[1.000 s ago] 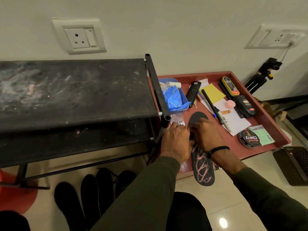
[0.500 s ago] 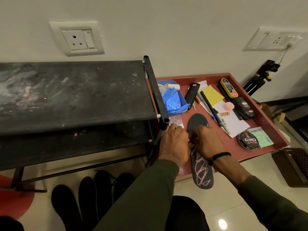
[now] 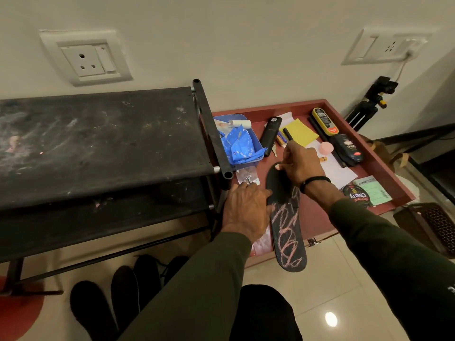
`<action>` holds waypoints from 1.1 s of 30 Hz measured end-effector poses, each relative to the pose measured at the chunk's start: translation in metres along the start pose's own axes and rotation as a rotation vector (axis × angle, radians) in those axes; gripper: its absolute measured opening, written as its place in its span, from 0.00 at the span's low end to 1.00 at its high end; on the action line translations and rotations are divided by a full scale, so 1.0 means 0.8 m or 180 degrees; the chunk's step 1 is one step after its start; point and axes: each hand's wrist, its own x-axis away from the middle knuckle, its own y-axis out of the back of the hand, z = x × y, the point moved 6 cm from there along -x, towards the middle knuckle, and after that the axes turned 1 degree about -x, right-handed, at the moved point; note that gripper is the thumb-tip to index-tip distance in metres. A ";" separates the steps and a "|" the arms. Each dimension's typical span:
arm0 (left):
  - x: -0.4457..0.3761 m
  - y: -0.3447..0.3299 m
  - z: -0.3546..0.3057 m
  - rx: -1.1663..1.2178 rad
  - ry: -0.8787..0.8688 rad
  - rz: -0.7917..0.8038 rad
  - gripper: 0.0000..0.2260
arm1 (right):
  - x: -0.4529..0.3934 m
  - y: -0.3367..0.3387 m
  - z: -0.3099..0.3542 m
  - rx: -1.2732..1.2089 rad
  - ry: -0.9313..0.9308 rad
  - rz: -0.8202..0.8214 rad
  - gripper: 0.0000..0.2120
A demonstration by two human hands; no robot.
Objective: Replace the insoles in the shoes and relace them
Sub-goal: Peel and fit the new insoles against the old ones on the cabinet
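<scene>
A person sits facing a red tray [image 3: 384,153] on a tiled floor, with a black shoe rack [image 3: 98,148] to the left of both hands. One black insole [image 3: 286,225] with a pink looping pattern lies lengthwise on the tray, its heel end hanging past the near edge toward the person. The left hand [image 3: 245,211] rests on the tray just left of the insole, fingers fairly straight and thumb touching the insole's left edge, steadying it rather than gripping. The right hand [image 3: 299,161] hovers over the insole's far, toe end with its fingers curled; it seems to pinch something small and dark, perhaps a marker, but I cannot tell for sure. To do this step well, the left hand probably should keep the insole pinned flat so it cannot slide or tip off the tray edge, while the right works or lifts it with a light grip that avoids creasing the toe. Near the person, below the left forearm, four dark shoe-shaped forms [image 3: 128,291] stand side by side on the floor; whether each is a shoe or a loose insole is unclear. Beyond the right hand the tray holds one blue tub [image 3: 240,143], one yellow pad [image 3: 301,131] and one round polish tin [image 3: 358,196].
</scene>
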 end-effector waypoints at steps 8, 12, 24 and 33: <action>-0.001 -0.004 0.002 -0.0050 0.0018 0.0041 0.21 | 0.065 0.009 -0.037 -0.0235 -0.0044 -0.0218 0.14; -0.003 -0.006 0.004 -0.0157 0.0051 0.0073 0.21 | 0.122 0.010 -0.050 -0.0356 -0.0049 -0.0151 0.11; -0.003 -0.004 0.002 -0.0305 -0.0009 0.0058 0.21 | 0.059 -0.002 -0.049 0.0478 0.0015 -0.0086 0.07; -0.003 -0.008 0.005 -0.0214 0.0001 0.0016 0.21 | 0.002 -0.006 -0.042 0.0569 0.0113 -0.0036 0.07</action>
